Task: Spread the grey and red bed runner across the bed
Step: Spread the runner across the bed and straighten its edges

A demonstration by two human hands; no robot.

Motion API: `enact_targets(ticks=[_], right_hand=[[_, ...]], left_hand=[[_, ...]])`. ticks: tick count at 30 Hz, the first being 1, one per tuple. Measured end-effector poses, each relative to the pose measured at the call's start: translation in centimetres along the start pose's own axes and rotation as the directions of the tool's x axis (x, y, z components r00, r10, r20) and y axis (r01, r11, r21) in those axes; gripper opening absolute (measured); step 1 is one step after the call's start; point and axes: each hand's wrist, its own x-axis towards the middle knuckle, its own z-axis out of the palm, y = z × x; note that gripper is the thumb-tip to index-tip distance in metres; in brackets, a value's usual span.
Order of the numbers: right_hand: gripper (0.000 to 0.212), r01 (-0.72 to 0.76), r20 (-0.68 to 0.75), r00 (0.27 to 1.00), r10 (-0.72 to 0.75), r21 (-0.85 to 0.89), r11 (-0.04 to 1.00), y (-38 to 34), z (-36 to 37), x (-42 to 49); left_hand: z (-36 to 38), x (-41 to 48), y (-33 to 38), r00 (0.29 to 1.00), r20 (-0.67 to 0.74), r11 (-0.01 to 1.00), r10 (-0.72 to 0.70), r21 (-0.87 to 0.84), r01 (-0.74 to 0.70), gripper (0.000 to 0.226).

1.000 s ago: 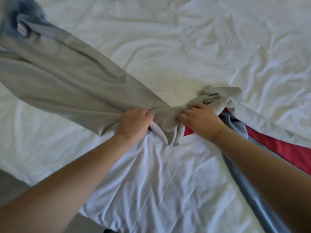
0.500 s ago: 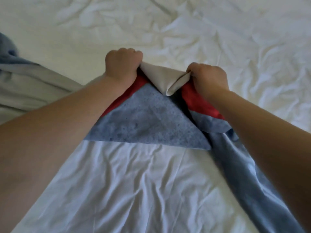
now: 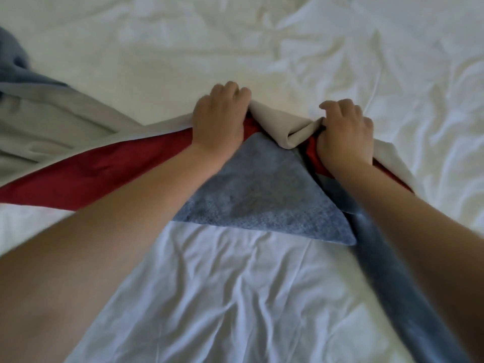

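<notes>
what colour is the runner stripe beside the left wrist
Red stripe; head view shows it best.

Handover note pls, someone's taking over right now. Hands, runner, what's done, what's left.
Left hand: grips the bed runner at its bunched middle.
Right hand: grips it close beside, with a beige fold between the two hands.
Runner: lies twisted on the white sheet. The red band and beige side trail left, a grey strip runs down to the right, and a grey triangular flap lies just below the hands.
Done: runner is on the bed, both hands holding it.
Left: untwist it and pull it flat across the bed.
</notes>
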Motion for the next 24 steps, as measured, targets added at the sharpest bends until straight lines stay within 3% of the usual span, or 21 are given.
enact_targets(ticks=[2, 3, 6, 8, 11, 15, 17, 20, 24], right_hand=[[0.020, 0.190, -0.252, 0.951, -0.178, 0.025, 0.981, -0.6, -1.8, -2.8], [0.015, 0.318, -0.308, 0.908, -0.284, 0.063, 0.946, -0.8, -2.4, -4.8], [0.020, 0.545, -0.207, 0.835, -0.510, 0.172, 0.821, -1.1, -2.4, -11.6], [0.024, 0.594, -0.059, 0.804, -0.591, 0.084, 0.800, -0.9, -1.3, -15.1], [0.044, 0.570, 0.077, 0.822, -0.565, -0.085, 0.818, 0.2, 0.5, -16.7], [0.029, 0.451, 0.048, 0.892, -0.450, -0.181, 0.874, -0.5, 1.7, -15.9], [0.018, 0.375, 0.078, 0.926, -0.368, -0.092, 0.923, -1.7, 1.3, -15.3], [0.011, 0.233, 0.244, 0.935, -0.257, 0.122, 0.965, -2.5, -0.1, -14.2], [0.016, 0.285, 0.388, 0.811, -0.437, 0.389, 0.876, -2.2, -3.2, -15.0]], left_hand=[[-0.8, -4.1, 1.3, 0.995, -0.095, 0.990, 0.016, -0.137, -0.029, 0.014], [-0.9, -6.6, 2.1, 0.994, -0.101, 0.978, 0.037, -0.201, -0.057, 0.010], [-0.3, -14.5, 4.2, 0.982, 0.011, 0.935, 0.190, -0.306, -0.177, 0.018], [0.6, -18.1, 4.5, 0.962, 0.081, 0.936, 0.262, -0.263, -0.233, 0.029], [1.6, -18.5, 4.3, 0.960, 0.051, 0.956, 0.276, -0.120, -0.268, 0.026], [1.4, -15.5, 4.4, 0.971, 0.078, 0.974, 0.225, 0.018, -0.227, 0.011], [0.5, -14.7, 4.7, 0.966, 0.162, 0.979, 0.201, -0.020, -0.201, 0.009], [-1.2, -14.3, 4.7, 0.933, 0.331, 0.990, 0.141, -0.055, -0.130, 0.009], [-4.8, -14.5, 3.5, 0.824, 0.539, 0.985, 0.173, -0.094, -0.145, 0.014]])
